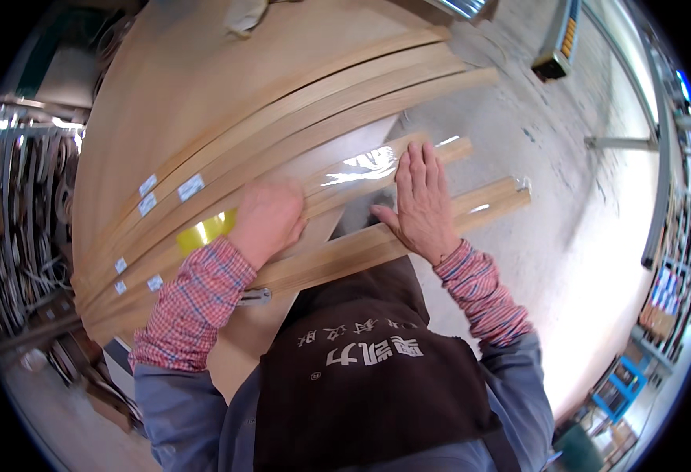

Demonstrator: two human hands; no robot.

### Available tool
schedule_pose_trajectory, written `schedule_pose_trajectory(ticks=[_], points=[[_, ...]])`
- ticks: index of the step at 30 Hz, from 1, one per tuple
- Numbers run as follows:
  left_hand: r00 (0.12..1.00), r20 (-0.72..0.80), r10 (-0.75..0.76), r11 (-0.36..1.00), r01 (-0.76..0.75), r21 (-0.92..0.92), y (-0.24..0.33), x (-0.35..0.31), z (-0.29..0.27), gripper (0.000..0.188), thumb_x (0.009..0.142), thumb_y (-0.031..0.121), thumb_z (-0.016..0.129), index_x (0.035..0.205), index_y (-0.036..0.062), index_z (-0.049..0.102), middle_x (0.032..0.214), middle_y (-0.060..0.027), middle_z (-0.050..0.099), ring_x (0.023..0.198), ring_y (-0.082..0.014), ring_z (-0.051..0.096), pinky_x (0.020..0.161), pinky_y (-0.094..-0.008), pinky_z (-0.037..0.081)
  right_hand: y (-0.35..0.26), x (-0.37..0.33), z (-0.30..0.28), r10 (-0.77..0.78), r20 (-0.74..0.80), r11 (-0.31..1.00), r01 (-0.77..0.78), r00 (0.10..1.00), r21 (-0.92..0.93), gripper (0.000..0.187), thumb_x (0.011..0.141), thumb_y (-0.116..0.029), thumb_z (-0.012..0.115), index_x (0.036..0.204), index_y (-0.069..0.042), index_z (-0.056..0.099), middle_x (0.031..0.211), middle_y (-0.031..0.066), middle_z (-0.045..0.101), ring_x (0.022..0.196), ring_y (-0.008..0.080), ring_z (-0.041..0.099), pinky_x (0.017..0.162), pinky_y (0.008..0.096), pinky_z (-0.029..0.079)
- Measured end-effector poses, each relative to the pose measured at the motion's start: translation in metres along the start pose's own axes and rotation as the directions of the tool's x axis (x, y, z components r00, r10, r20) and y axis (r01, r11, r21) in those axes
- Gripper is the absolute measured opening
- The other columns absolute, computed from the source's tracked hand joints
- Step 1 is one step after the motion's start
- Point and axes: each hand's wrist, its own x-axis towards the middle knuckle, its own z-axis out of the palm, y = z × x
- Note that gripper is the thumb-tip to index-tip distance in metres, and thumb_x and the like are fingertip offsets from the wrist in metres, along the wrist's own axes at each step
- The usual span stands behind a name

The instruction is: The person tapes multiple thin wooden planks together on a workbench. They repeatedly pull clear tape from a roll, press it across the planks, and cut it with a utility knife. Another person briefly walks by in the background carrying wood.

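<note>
Long pale wood-coloured strips lie side by side in front of me. My right hand (424,203) rests flat on a strip bundle in clear film (365,167), fingers stretched out and thumb apart. Its heel is over a nearer wrapped strip bundle (345,253). My left hand (268,220) is closed like a fist against the farther bundle; what its fingers hold is hidden. Beside that wrist is a shiny yellow patch (206,232). A small metal-handled tool (255,297) lies below the left wrist, partly covered by the forearm.
More long strips (314,98) with small white labels (191,187) lie farther off on the wooden tabletop (164,71). A pale cloth item (245,16) sits at the far edge. Racks of strips (23,197) stand left. A long, black-ended object (551,67) and a blue frame (620,387) are right.
</note>
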Motion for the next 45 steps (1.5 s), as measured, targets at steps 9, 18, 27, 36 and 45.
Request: schedule_pose_trajectory(ticks=[9, 18, 27, 36, 45], points=[[0.987, -0.159, -0.014, 0.999, 0.007, -0.045, -0.005, -0.003, 0.024, 0.035, 0.077, 0.022, 0.080, 0.098, -0.0011, 0.064, 0.090, -0.0175, 0.068, 0.082, -0.0353, 0.071, 0.072, -0.0478, 0.056, -0.092, 0.013, 0.017, -0.357, 0.008, 0.861, 0.326, 0.934, 0.391, 0.073, 0.095, -0.030, 0.070, 0.151, 0.007, 0.043, 0.158, 0.0261, 0.042, 0.152, 0.0476, 0.033, 0.126, 0.0598, 0.026], [0.998, -0.059, -0.016, 1.000, 0.017, 0.022, -0.004, -0.006, 0.002, 0.027, 0.078, 0.022, 0.074, 0.097, 0.0033, 0.072, 0.093, -0.0156, 0.073, 0.090, -0.0321, 0.073, 0.074, -0.0467, 0.057, -0.118, 0.024, 0.011, -0.306, 0.027, 0.919, 0.287, 0.952, 0.270, 0.077, 0.089, -0.039, 0.076, 0.147, 0.004, 0.050, 0.156, 0.0216, 0.046, 0.152, 0.0433, 0.035, 0.125, 0.0571, 0.029], [0.960, 0.267, -0.088, 0.915, 0.184, -0.359, -0.086, -0.066, -0.074, 0.037, 0.092, 0.035, 0.067, 0.112, 0.0041, 0.071, 0.101, -0.0223, 0.071, 0.100, -0.0380, 0.068, 0.089, -0.0470, 0.054, -0.124, 0.023, 0.012, -0.264, 0.064, 0.962, 0.259, 0.962, 0.083, 0.079, 0.092, -0.045, 0.073, 0.148, 0.005, 0.050, 0.159, 0.0213, 0.044, 0.152, 0.0437, 0.035, 0.123, 0.0580, 0.031], [0.967, 0.223, 0.120, 0.766, 0.052, -0.641, -0.116, -0.081, -0.043, 0.043, 0.103, 0.035, 0.059, 0.125, -0.0017, 0.064, 0.113, -0.0216, 0.069, 0.105, -0.0372, 0.066, 0.092, -0.0447, 0.053, -0.184, 0.030, 0.048, -0.346, 0.000, 0.909, 0.335, 0.938, 0.246, 0.081, 0.093, -0.045, 0.071, 0.152, 0.005, 0.047, 0.160, 0.0215, 0.044, 0.154, 0.0419, 0.034, 0.125, 0.0584, 0.028], [0.973, 0.229, 0.006, 0.688, 0.162, -0.707, -0.155, -0.155, -0.024, 0.048, 0.104, 0.030, 0.059, 0.140, -0.0001, 0.059, 0.128, -0.0211, 0.066, 0.116, -0.0332, 0.065, 0.101, -0.0417, 0.051, -0.187, 0.035, 0.031, -0.355, 0.076, 0.920, 0.334, 0.932, 0.205, 0.076, 0.093, -0.045, 0.071, 0.151, 0.001, 0.049, 0.158, 0.0181, 0.047, 0.152, 0.0385, 0.037, 0.125, 0.0552, 0.030]])
